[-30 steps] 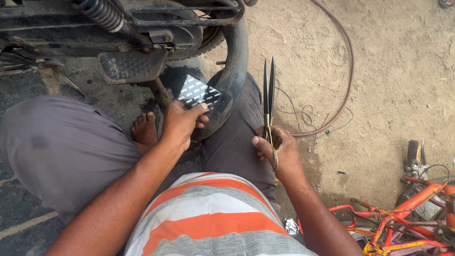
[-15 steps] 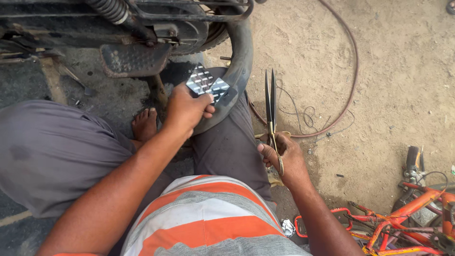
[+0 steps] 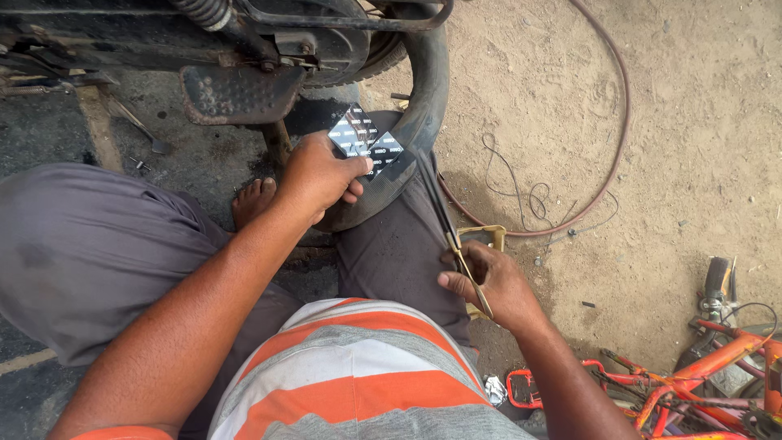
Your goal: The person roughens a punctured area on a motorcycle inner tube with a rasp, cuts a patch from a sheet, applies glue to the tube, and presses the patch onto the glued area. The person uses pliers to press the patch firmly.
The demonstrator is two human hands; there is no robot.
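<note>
Sandy ground, black checkered patch [image 3: 366,143].

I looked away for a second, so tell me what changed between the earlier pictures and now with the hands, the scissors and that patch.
The right hand has swung the scissors from pointing straight up to leaning left, tips now at the black patch sheet. The left hand has carried that sheet slightly up along the tyre. Both hands keep their grip; the person's seat, the footrest and the orange bicycle are unchanged.
</note>
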